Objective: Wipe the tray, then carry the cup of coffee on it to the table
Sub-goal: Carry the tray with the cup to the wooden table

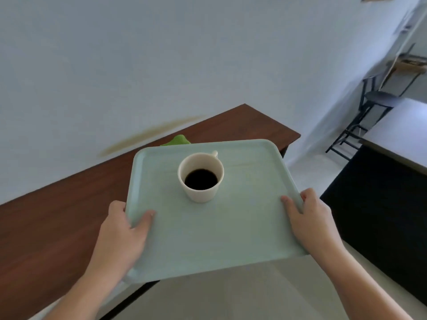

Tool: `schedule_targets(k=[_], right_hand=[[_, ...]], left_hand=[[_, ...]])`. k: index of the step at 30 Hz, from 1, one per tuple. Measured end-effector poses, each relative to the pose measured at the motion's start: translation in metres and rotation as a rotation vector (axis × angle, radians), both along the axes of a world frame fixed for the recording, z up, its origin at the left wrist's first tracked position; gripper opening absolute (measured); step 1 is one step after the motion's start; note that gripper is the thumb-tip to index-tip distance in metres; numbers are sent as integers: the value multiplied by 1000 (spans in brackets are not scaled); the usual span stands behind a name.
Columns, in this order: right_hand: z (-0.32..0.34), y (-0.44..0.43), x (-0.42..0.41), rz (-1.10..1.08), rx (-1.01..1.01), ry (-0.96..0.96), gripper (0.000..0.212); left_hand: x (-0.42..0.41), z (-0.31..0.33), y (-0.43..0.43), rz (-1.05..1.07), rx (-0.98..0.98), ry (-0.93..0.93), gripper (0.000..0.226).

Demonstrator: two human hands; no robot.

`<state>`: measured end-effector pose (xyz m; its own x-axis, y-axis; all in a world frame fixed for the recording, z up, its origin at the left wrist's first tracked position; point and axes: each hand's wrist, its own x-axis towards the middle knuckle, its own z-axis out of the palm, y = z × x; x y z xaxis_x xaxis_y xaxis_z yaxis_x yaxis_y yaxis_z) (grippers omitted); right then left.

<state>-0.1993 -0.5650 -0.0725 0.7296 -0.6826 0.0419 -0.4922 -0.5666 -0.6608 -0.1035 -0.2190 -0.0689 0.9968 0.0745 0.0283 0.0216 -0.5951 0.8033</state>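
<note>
1. Clearly the carrying step is in hand: the cup of coffee [200,176] stands upright on the pale green tray [208,232], a little toward the tray's far half, its handle pointing away from the person and the dark coffee sitting well below the rim.
2. Nothing shows spilled on the tray; its bare surface looks clean and dry, so the wiping seems done, though that is a judgement from the surface alone.
3. Each hand is clamped on a side edge of the tray: the left hand [126,229] with its thumb lying on top and its fingers hidden beneath, the right hand [310,218] gripping the opposite edge the same way.
4. The tray is held in the air, tilted slightly in the view, partly over the edge of a dark brown tabletop [57,218] and partly over the light floor.
5. A green cloth [178,140] peeks out just beyond the tray's far edge, lying on that brown tabletop.
6. Off to the right stand a second, light-topped tabletop [402,132] and a black chair [369,105].
7. What is left: walking the tray to the table and setting it down level. Which surface is meant I cannot tell.
</note>
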Motion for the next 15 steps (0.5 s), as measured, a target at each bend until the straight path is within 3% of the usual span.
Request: schedule_targets(k=[8, 15], right_hand=[[7, -142, -82, -172, 36, 0, 26], [10, -222, -170, -390, 86, 4, 22]], left_hand=[[-8, -15, -170, -182, 25, -14, 31], [-29, -22, -300, -377, 7, 87, 32]])
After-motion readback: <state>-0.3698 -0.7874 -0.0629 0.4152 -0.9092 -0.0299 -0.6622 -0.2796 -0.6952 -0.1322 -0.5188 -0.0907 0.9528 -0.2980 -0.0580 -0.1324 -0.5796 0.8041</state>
